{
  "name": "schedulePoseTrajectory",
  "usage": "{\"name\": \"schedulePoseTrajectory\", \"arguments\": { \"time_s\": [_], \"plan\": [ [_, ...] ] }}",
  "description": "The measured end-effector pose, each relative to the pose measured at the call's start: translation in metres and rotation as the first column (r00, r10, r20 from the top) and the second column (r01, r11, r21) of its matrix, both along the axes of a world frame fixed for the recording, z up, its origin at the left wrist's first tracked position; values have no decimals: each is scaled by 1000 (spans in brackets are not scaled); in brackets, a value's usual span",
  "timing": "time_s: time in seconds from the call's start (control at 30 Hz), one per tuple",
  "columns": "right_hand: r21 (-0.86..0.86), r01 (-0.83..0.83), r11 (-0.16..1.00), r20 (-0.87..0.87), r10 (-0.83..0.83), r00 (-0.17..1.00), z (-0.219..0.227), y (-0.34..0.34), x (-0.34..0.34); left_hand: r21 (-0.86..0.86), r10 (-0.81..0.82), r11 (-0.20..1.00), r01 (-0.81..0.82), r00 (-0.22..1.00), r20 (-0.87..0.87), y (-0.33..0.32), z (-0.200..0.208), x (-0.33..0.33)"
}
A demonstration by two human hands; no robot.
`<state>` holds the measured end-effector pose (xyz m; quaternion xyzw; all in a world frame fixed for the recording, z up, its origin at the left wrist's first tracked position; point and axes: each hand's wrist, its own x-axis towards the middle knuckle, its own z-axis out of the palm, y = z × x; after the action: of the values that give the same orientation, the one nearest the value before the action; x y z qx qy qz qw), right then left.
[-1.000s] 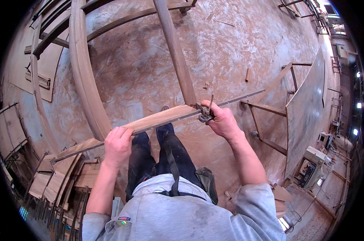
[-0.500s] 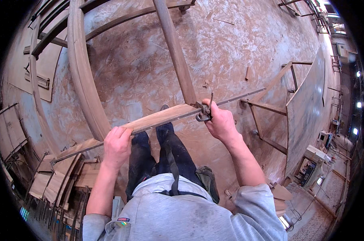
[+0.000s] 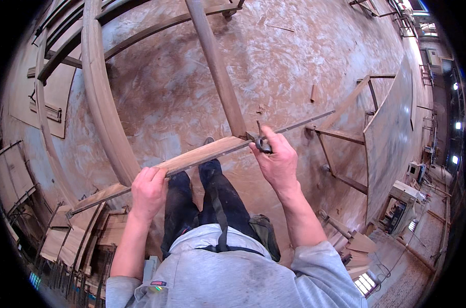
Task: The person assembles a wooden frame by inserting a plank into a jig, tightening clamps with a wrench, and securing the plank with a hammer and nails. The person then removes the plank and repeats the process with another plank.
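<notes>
A long bar clamp (image 3: 315, 119) runs along the near side of a wooden rail (image 3: 204, 154), which crosses in front of my legs. My left hand (image 3: 150, 191) is closed over the rail and the clamp bar, left of the middle. At the rail's right end, my right hand (image 3: 277, 160) grips the clamp's screw head (image 3: 264, 146), a thin handle rising beside the fingers. A wide wooden post (image 3: 103, 97) and a slimmer wooden leg (image 3: 217, 66) reach away from the rail, the leg meeting it beside the clamp head.
At right a large panel (image 3: 389, 138) leans on a wooden frame (image 3: 338, 134). Stacked boards (image 3: 71, 236) and a row of clamps lie at lower left. Wood offcuts (image 3: 359, 249) are at lower right. A wood scrap (image 3: 313, 93) lies on the dusty floor.
My right hand has rolled over at the clamp's screw head, and the handle has turned with it. My left hand keeps its hold on the rail. The view has shifted slightly.
</notes>
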<state>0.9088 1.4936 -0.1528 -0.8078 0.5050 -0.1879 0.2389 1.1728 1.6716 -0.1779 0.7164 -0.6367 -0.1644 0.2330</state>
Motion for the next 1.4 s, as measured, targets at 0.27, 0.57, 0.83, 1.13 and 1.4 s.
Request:
{"name": "schedulePoseTrajectory", "arguments": {
  "time_s": [0.27,0.57,0.83,1.13,1.4],
  "plan": [
    [123,-145,982,-69,155,986,10,-10,-9,57,-2,998,5,999,-46,2,0,3],
    [197,-397,896,-335,442,832,12,-44,-18,31,-10,999,10,999,-31,-1,2,3],
    [261,-316,912,-286,386,877,-6,-39,-22,52,24,998,-25,1000,10,-3,-8,-2],
    [204,-138,969,-38,149,988,-23,-20,-27,15,21,1000,-21,1000,15,-1,-20,-3],
    [198,-153,968,11,154,988,-18,-19,-25,-7,-26,1000,26,1000,3,2,-26,3]
  ]
}}
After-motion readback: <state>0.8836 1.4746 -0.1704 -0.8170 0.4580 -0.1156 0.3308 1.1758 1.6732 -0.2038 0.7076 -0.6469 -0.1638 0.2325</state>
